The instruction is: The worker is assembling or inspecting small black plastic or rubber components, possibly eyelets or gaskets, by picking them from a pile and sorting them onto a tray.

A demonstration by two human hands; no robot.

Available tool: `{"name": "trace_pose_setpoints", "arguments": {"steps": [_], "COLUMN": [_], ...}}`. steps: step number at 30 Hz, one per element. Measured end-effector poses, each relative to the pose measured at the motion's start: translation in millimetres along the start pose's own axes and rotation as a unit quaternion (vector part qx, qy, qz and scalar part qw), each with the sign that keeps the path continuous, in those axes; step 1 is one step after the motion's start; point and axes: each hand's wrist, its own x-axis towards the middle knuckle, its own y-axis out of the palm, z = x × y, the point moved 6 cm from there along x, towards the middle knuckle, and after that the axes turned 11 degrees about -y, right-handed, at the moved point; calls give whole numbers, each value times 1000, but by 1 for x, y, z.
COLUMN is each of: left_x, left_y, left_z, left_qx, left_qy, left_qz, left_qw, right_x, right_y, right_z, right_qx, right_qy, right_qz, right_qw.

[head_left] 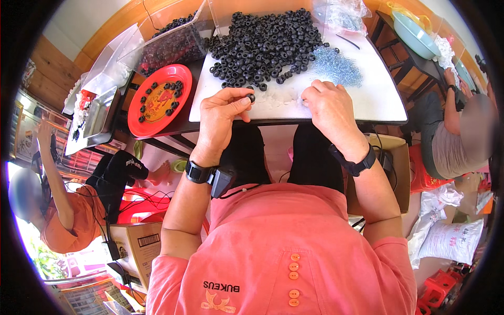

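My left hand (pixel 226 116) pinches one small black ring-shaped part (pixel 251 97) between thumb and forefinger, above the table's near edge. To its right, my right hand (pixel 332 107) is closed with fingertips together; what lies between them is hidden. A large heap of black ring-shaped parts (pixel 262 44) covers the far side of the white tabletop (pixel 378 102). Beside the heap, just beyond my right hand, lies a pile of tiny clear blue pieces (pixel 338 67). Thin whitish bits (pixel 278 96) are scattered on the tabletop between my hands.
A red plate (pixel 133 122) with several black parts stands at the left. Behind it is a clear bin (pixel 173 50) of dark parts, near a metal tray (pixel 100 115). A blue basin (pixel 415 34) is at the far right. Other people sit on both sides.
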Motion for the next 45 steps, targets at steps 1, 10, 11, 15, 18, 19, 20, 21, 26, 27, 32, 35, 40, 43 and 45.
{"name": "trace_pose_setpoints", "arguments": {"steps": [1, 10, 11, 15, 18, 19, 20, 21, 26, 27, 32, 35, 40, 43, 45], "left_x": [-2, 9, 11, 12, 13, 13, 14, 14, 13, 13, 11, 11, 10, 10, 10], "left_y": [2, 41, 41, 38, 38, 38, 37, 37, 36, 35, 35, 35, 35, 35, 35], "left_z": [0, 7, 11, 12, 12, 14, 16, 15, 16, 16, 15, 16, 16, 16, 16], "left_qx": [0, -72, -66, -49, -55, -51, -47, -50, -66, -68, -63, -67, -67, -68, -69], "left_qy": [0, -19, -29, -34, -23, -31, -39, -39, -38, -38, -45, -40, -36, -34, -33], "left_qz": [1, 68, 74, 79, 96, 96, 95, 95, 105, 105, 103, 105, 105, 107, 110], "left_qw": [1000, 995, 995, 995, 994, 994, 994, 994, 992, 991, 992, 991, 992, 991, 991], "right_x": [0, -4, -5, -7, -3, -2, 0, 2, 6, 4, 0, 4, 9, 6, 5], "right_y": [0, 2, 3, 1, 1, 2, 2, 3, 7, 8, 1, 1, 3, 2, 5], "right_z": [1, -1, -2, -4, -4, -4, -4, -7, -5, -7, -13, -7, 1, 3, 0], "right_qx": [-14, -41, -42, 8, 27, 40, 40, 80, 62, 67, 102, 88, 41, 60, 77], "right_qy": [-3, 2, 1, 2, 8, 17, 15, 29, 5, 11, 41, 33, 0, -11, -7], "right_qz": [-2, -20, -18, -45, -42, -39, -37, -45, -41, -49, -90, -76, -48, -26, -26], "right_qw": [1000, 999, 999, 999, 999, 998, 998, 995, 997, 996, 990, 993, 998, 998, 997]}}
